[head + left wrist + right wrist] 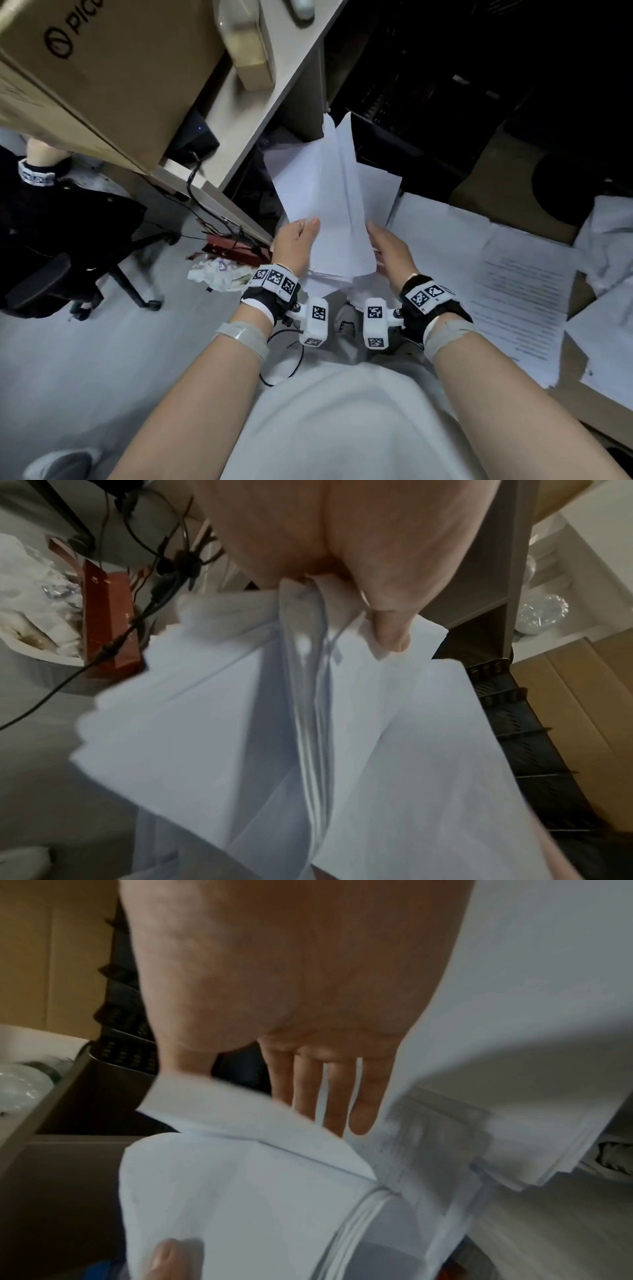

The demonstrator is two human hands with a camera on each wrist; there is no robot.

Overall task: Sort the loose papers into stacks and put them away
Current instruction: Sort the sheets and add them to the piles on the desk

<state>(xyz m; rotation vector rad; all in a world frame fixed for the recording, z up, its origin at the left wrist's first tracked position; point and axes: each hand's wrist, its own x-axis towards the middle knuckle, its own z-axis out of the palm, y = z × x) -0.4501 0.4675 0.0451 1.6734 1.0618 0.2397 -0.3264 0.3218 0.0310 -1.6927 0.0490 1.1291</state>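
Note:
A sheaf of white papers (325, 192) is held up in front of me, fanned and bent along its length, between the desk edge and the floor. My left hand (305, 228) grips its lower left edge; in the left wrist view the left hand (342, 610) pinches the papers (240, 723) between thumb and fingers. My right hand (375, 233) holds the lower right edge. Seen from the right wrist, the right hand (267, 1096) has straight fingers lying along the papers (257, 1191), and a sheet's flap covers the thumb tip.
More printed sheets (520, 291) lie spread on flat cardboard at the right. A desk (260, 113) with a cardboard box (113, 68) stands at the left, cables and a red box (233, 253) below it. An office chair (51, 240) is at far left, a black mesh tray (520, 723) behind the papers.

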